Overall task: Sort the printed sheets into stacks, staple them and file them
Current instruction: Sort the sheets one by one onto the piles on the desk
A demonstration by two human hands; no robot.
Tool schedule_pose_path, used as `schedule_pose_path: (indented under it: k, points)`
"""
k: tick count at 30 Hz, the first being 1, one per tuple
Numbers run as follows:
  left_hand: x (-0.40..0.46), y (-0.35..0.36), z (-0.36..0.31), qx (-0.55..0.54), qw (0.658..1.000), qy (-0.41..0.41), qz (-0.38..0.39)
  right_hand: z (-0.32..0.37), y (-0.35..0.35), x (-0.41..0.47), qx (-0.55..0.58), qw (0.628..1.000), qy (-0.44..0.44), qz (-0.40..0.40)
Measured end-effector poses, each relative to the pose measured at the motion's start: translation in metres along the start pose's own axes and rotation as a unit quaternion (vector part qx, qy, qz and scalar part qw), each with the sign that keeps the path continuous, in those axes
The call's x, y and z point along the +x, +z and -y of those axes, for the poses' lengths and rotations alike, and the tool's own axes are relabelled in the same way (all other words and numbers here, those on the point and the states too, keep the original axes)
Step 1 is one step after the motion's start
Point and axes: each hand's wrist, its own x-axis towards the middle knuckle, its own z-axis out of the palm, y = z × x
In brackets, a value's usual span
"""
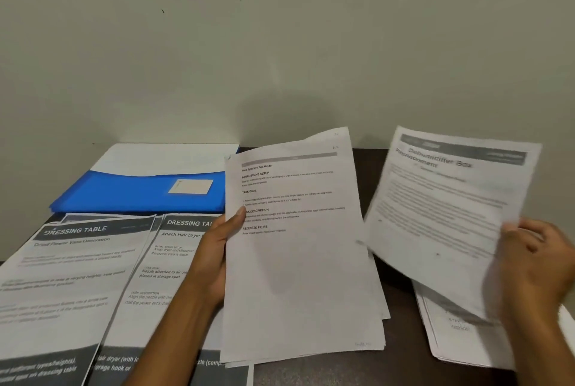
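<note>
A pale wall [280,43] fills the upper half of the view, and a dark table [395,364] runs along below it, most of its top covered with paper.

On the left of the table lie two stacks of printed sheets side by side. The left stack [62,286] is headed "DRESSING TABLE", and the second stack [161,277] carries the same heading, with its right part hidden behind the left forearm. Behind them, against the wall, lies a blue folder [137,196] with a small pale label [190,186] on its cover and a white sheet [161,157] sticking out of its far edge.

In the middle the left hand [214,258] holds up a bundle of sheets [298,261]: the thumb presses on the front page near its left edge and the fingers are curled behind, out of sight. The bundle hides the table behind it and overlaps the second stack's lower right corner.

On the right the right hand [538,264] grips a single sheet [441,214] by its right edge, thumb on the front; the sheet is blurred and tilted, lifted off the table. Under it lies another stack [460,332] on the table, partly hidden by this sheet and the hand.
</note>
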Motion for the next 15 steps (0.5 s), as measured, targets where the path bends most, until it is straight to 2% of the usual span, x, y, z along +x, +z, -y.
schedule_pose_path:
  k: [2, 5, 10, 12, 15]
  points:
    - [0.001, -0.001, -0.001, -0.007, 1.0, -0.004, 0.0, -0.025, -0.013, 0.022, -0.02, 1.0, 0.001, -0.013]
    - [0.001, -0.001, -0.001, -0.007, 1.0, -0.009, 0.006, 0.015, -0.013, 0.002, -0.047, 0.999, -0.013, -0.004]
    - [0.0, -0.001, 0.0, -0.007, 1.0, -0.015, 0.009, 0.043, 0.008, -0.027, -0.055, 0.987, -0.051, 0.145]
    - [0.0, 0.0, 0.001, -0.001, 1.0, -0.013, 0.005, 0.051, 0.018, -0.04, -0.023, 0.978, -0.047, 0.203]
    - [-0.001, 0.002, 0.003, 0.017, 1.0, -0.005, 0.004, 0.062, 0.032, -0.057, 0.026, 0.968, -0.011, 0.248]
